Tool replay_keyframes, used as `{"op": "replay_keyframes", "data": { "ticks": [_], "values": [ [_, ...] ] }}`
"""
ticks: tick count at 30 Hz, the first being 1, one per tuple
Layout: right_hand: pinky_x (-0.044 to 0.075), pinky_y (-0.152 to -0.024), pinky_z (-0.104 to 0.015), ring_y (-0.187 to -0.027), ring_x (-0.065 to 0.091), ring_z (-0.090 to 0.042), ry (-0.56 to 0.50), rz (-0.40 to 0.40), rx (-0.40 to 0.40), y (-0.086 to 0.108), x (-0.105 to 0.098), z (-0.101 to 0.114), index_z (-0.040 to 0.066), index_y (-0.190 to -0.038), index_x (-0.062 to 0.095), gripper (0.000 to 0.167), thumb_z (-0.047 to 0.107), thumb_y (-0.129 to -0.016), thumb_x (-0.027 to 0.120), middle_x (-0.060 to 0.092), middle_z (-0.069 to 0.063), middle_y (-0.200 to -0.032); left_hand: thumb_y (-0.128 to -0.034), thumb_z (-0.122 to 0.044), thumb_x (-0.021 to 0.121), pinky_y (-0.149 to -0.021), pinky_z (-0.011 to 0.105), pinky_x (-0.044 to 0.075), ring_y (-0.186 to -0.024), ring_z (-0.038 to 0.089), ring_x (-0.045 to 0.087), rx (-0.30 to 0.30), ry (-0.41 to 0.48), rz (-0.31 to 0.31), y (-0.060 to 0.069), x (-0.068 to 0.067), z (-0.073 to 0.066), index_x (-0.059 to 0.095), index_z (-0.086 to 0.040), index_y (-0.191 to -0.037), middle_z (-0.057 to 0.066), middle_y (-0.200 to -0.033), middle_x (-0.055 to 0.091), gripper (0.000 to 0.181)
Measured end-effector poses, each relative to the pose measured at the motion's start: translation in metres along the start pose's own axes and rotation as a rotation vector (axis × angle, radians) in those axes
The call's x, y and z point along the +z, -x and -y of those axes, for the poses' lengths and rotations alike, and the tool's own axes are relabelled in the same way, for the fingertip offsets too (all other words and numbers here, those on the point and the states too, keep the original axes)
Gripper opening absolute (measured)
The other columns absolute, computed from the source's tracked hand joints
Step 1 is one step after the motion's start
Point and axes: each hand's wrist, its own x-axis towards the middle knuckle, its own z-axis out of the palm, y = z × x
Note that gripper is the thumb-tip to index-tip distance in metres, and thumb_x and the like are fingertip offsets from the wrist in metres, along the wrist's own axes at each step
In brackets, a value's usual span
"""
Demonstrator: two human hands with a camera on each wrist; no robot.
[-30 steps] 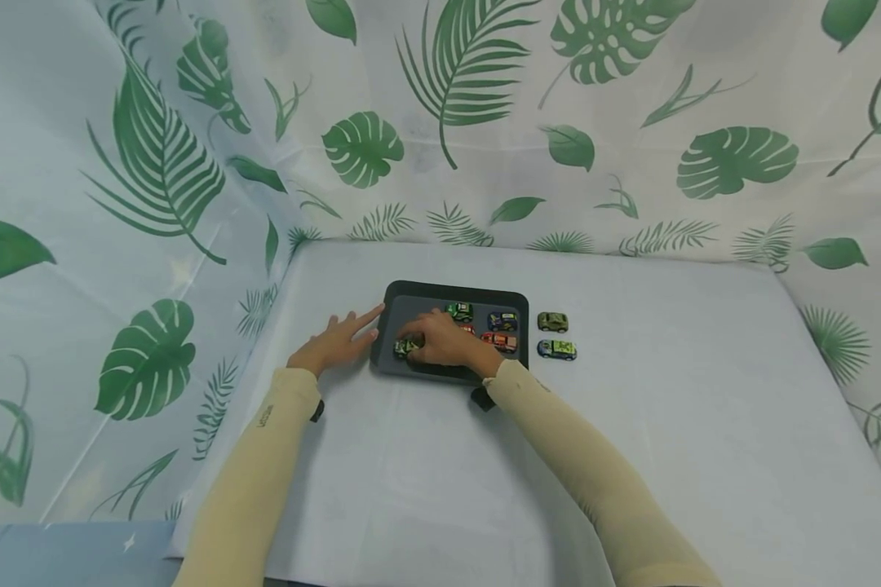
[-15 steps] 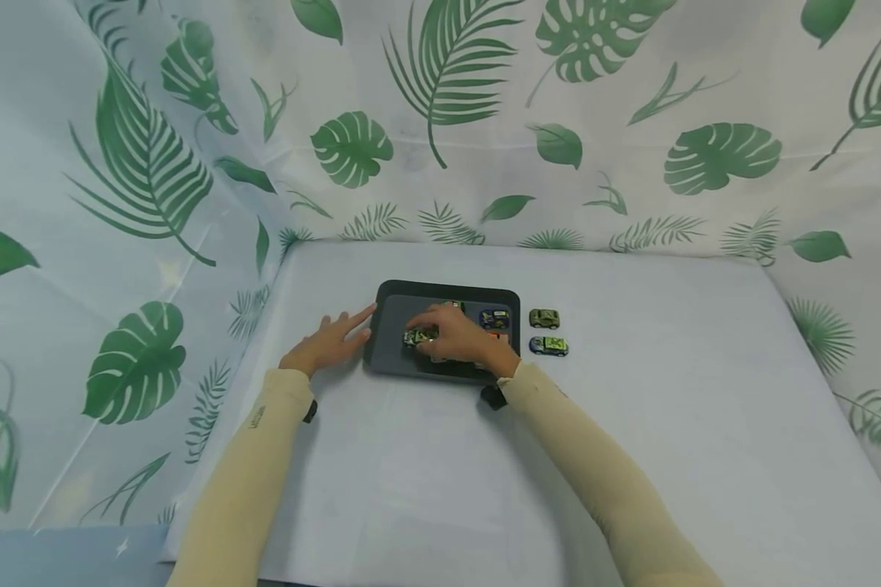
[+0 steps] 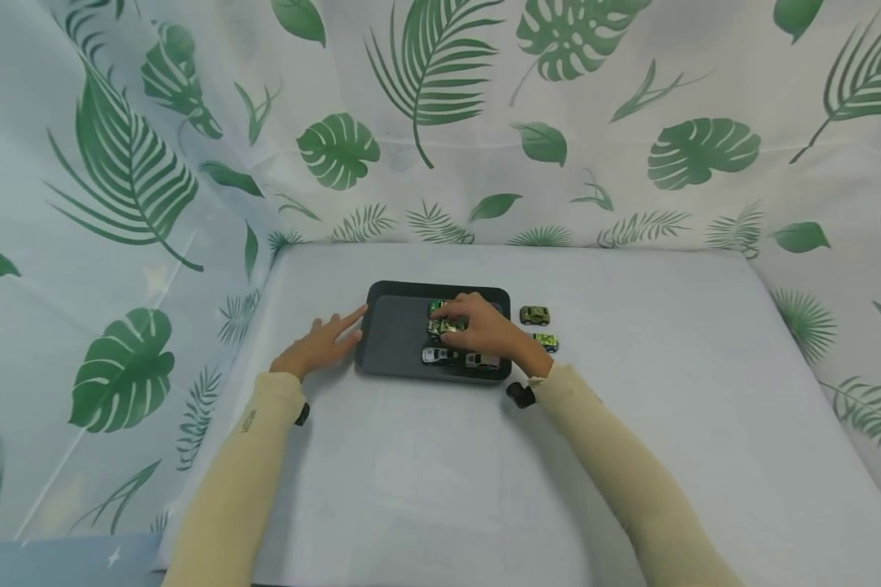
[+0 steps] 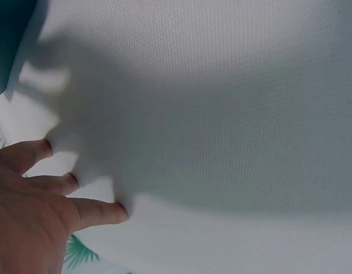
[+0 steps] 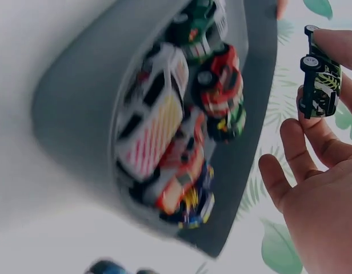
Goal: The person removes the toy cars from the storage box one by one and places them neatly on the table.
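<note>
My right hand (image 3: 484,328) pinches a small camouflage toy car (image 5: 323,85) between thumb and fingers, raised above the tray in the right wrist view. Below it is a dark grey tray (image 3: 385,334) with several toy cars in its right half. Among them are a white car (image 5: 156,108), a red car (image 5: 222,80) and a green car (image 5: 196,28). Part of this group is hidden by the right hand in the head view. My left hand (image 3: 318,346) has its fingers spread on the table, fingertips at the tray's left edge.
To the right of the tray, an olive green toy car (image 3: 534,315) and a yellow-green toy car (image 3: 546,342) stand on the white-covered table (image 3: 411,473). A leaf-printed curtain (image 3: 477,187) borders the table at the back and left.
The right hand has carried the camouflage car rightward from the tray's left part, lifting it over the other cars. The left hand stays at the tray's edge. The head view has shifted slightly.
</note>
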Motion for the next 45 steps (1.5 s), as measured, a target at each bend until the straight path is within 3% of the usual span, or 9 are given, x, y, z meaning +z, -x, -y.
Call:
{"op": "replay_keyframes", "data": {
  "ticks": [6,15,26,31,35,45],
  "values": [
    [0.044,-0.09,-0.054,-0.106,0.051,-0.033,0.015,-0.036,0.027,0.018,-0.018,-0.003,0.006,-0.136,0.074,0.04,0.013,-0.097,0.079,0.065,-0.012,-0.113,-0.115,-0.057,0.036,-0.113,0.088,0.003,-0.157,0.058,-0.01,0.0,-0.007,0.006,0.0,-0.001,-0.001,0.017,-0.037,-0.174,0.025,-0.176,0.005,0.065],
    [0.044,-0.103,-0.063,-0.121,0.054,-0.038,0.031,-0.085,0.089,0.047,-0.04,-0.011,0.005,-0.134,0.075,0.041,0.014,-0.095,0.083,0.071,-0.013,-0.124,-0.1156,-0.054,0.037,-0.112,0.088,0.004,-0.157,0.058,-0.01,0.002,0.002,0.005,0.001,-0.004,-0.004,0.017,-0.035,-0.174,0.026,-0.176,0.005,0.065],
    [0.045,-0.094,-0.058,-0.112,0.052,-0.036,0.058,-0.13,0.177,0.086,-0.06,-0.023,0.003,-0.128,0.076,0.038,0.008,-0.092,0.084,0.069,-0.012,-0.112,-0.1152,-0.056,0.036,-0.113,0.087,0.004,-0.156,0.058,-0.012,-0.007,0.002,0.034,0.0,-0.002,0.0,0.015,-0.036,-0.174,0.028,-0.175,0.002,0.066],
    [0.044,-0.099,-0.063,-0.118,0.051,-0.038,0.058,-0.139,0.225,0.102,-0.065,-0.027,0.002,-0.126,0.076,0.036,0.008,-0.091,0.085,0.07,-0.013,-0.116,-0.1151,-0.057,0.036,-0.114,0.087,0.004,-0.156,0.058,-0.013,-0.006,-0.005,0.031,-0.001,0.0,0.003,0.015,-0.036,-0.174,0.028,-0.175,0.003,0.066],
    [0.043,-0.098,-0.062,-0.119,0.05,-0.041,0.075,-0.141,0.246,0.114,-0.068,-0.03,0.001,-0.124,0.076,0.035,0.006,-0.091,0.085,0.068,-0.011,-0.11,-0.1156,-0.056,0.035,-0.114,0.087,0.004,-0.156,0.059,-0.012,0.001,-0.006,0.027,-0.001,0.001,0.002,0.015,-0.035,-0.174,0.028,-0.175,0.003,0.065],
    [0.037,-0.099,-0.061,-0.115,0.05,-0.039,0.092,-0.165,0.235,0.133,-0.059,-0.046,0.001,-0.122,0.077,0.034,0.0,-0.089,0.085,0.07,-0.009,-0.106,-0.1156,-0.055,0.035,-0.114,0.086,0.004,-0.157,0.057,-0.012,-0.02,-0.012,0.031,0.001,-0.001,-0.003,0.013,-0.036,-0.174,0.027,-0.176,0.002,0.066]
  ]
}}
